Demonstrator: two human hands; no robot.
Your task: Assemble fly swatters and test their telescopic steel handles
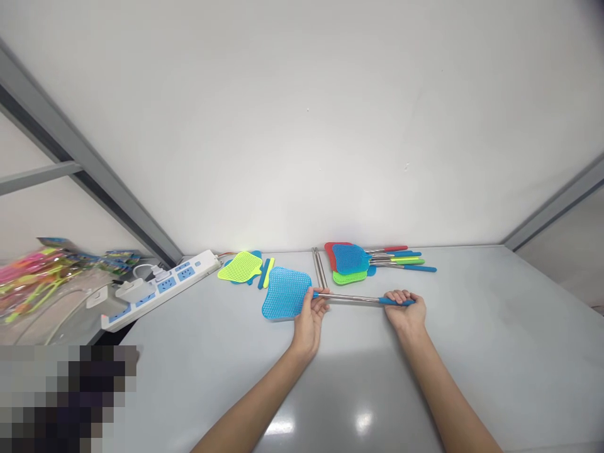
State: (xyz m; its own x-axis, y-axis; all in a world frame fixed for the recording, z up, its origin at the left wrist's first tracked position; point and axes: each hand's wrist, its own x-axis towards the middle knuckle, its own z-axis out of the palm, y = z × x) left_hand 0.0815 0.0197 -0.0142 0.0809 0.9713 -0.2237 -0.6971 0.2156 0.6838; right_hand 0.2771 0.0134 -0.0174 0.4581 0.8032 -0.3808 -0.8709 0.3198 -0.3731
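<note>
Gripping a blue flyswatter — left hand clamped on its steel shaft, right hand clamped around its blue handle — with more swatters lying just beyond both hands.

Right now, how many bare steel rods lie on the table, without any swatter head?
2: one steel rod beside a second steel rod, both left of the stacked fly swatters. More may be hidden.

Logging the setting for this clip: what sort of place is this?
Probably a small indoor workroom or assembly bench. Fly swatters in several colours lie on a pale worktable against a wall, beside a plugged-in power strip and brightly coloured packaged items.
</note>
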